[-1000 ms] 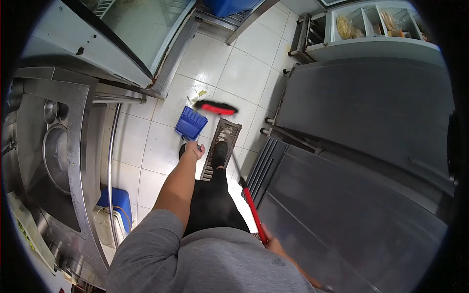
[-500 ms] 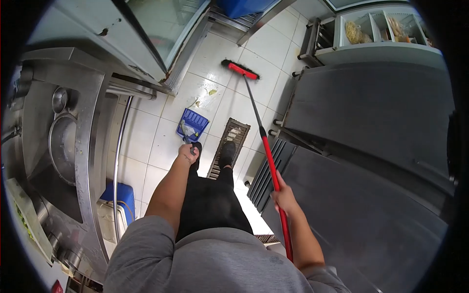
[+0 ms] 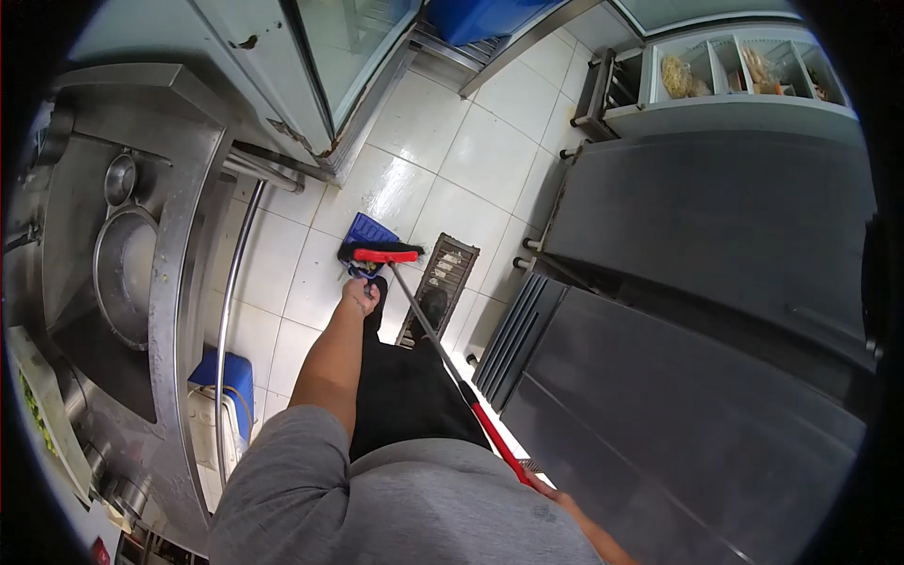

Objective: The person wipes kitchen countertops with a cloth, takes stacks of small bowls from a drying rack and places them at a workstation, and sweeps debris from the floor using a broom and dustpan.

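Note:
My left hand [image 3: 361, 296] is closed round the short handle of a blue dustpan [image 3: 373, 229], which lies on the white tiled floor just ahead of my feet. My right hand [image 3: 556, 492], low on the right and partly hidden by my body, grips the red upper part of a long broom handle [image 3: 499, 440]. The red broom head [image 3: 386, 255] with dark bristles lies across the dustpan, covering much of it. Small debris shows in the pan below the head, too small to name.
A steel sink [image 3: 99, 301] holding a large bowl [image 3: 129, 278] stands on the left. Steel cabinets [image 3: 706, 226] line the right side. A floor drain grate [image 3: 450, 264] lies by my foot. Ahead are a glass-doored unit [image 3: 353, 56] and an open compartment of bagged food [image 3: 686, 77].
The broom head has come back from the far tiles onto the dustpan, and my right hand has drawn back. Green scraps on the tiles are gone from there. My left hand stays put.

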A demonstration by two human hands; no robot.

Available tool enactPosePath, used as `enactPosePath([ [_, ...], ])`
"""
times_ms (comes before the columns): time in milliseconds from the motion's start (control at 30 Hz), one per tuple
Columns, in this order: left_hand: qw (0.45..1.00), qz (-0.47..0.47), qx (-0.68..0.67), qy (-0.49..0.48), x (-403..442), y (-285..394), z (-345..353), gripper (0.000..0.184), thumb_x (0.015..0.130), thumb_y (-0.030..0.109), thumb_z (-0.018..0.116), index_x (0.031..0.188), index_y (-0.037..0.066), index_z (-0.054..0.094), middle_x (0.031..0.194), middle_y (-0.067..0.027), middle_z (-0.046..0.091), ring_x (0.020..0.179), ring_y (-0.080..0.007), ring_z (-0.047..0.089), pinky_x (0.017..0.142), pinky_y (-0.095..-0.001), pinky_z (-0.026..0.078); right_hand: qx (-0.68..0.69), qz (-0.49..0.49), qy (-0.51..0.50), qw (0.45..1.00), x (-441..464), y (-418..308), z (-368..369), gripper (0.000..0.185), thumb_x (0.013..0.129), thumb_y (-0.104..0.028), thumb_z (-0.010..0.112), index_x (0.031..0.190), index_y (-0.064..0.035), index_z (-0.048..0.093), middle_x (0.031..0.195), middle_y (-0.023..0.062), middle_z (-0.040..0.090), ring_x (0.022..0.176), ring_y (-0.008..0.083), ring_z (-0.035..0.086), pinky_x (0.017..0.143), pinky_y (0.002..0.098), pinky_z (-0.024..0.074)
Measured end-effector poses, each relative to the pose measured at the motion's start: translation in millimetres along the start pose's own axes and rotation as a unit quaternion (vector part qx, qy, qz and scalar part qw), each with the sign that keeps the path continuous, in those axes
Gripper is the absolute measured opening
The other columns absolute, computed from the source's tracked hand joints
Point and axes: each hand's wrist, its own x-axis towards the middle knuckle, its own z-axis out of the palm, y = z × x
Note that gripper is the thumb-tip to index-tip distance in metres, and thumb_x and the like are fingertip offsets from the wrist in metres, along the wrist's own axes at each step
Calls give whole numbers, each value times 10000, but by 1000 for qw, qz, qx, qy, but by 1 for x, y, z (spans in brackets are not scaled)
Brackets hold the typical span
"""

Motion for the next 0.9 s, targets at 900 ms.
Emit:
enactPosePath([
  [900,998,27,40,32,-28,34,-162,145,886,102,483,965,25,390,808,-124,450,616,-199,505,448,-234,397,-81,140,-182,970,-1,-104,-75,841,800,48,547,1490,-257,175,610,4,522,421,85,482,422,247,436],
])
